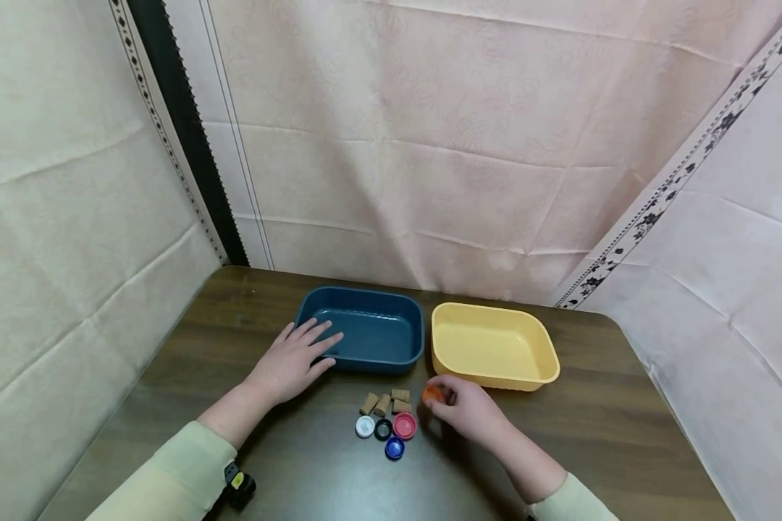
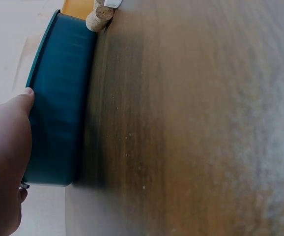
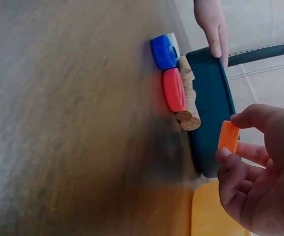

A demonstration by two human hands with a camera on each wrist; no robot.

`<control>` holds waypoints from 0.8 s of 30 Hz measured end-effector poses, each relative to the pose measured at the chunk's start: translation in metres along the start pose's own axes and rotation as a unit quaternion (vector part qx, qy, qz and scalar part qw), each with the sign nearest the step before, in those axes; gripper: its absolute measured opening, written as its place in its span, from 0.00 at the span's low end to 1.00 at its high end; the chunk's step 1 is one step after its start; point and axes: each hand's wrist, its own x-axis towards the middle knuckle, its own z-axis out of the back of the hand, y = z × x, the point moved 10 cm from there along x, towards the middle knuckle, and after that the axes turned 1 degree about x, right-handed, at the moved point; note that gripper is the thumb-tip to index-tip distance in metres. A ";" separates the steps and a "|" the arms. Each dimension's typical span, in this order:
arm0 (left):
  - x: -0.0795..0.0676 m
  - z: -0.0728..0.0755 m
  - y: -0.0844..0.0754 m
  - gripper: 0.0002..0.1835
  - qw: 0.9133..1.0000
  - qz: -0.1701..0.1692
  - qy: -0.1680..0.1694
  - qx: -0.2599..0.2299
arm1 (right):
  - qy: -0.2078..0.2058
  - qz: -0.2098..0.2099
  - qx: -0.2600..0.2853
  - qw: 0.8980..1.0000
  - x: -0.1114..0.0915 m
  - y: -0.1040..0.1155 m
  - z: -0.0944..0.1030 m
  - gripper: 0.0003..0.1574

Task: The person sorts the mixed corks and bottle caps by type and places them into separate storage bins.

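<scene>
My right hand [image 1: 465, 409] pinches an orange bottle cap [image 3: 228, 136] between thumb and fingers, just in front of the yellow tub [image 1: 495, 380]. My left hand [image 1: 293, 364] lies with fingers spread over the left end of the dark blue tub [image 1: 378, 366], its thumb at the near rim. Between the hands, several corks [image 1: 382, 404] are grouped on the table. Close in front of them lie a white cap [image 1: 365, 426], a black cap [image 1: 383, 429], a red cap [image 1: 405, 425] and a blue cap [image 1: 394, 448].
Both tubs stand side by side toward the back of the brown wooden table [image 1: 313, 463]. Pale cloth [image 1: 430, 145] hangs behind the table and at both sides. A dark device [image 1: 240, 486] is strapped at the left wrist.
</scene>
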 end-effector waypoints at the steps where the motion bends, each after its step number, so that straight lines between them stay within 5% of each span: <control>1: 0.000 0.000 0.000 0.31 1.000 0.000 -0.001 -0.002 | -0.003 -0.001 0.001 1.000 0.001 0.001 0.002 0.21; 16: 0.002 0.002 -0.004 0.30 1.000 -0.004 -0.004 -0.008 | -0.046 -0.016 0.072 0.996 0.009 0.016 0.021 0.18; 24: -0.001 -0.001 -0.001 0.30 1.000 0.006 0.006 -0.001 | -0.023 -0.031 0.116 0.992 0.021 0.025 0.020 0.20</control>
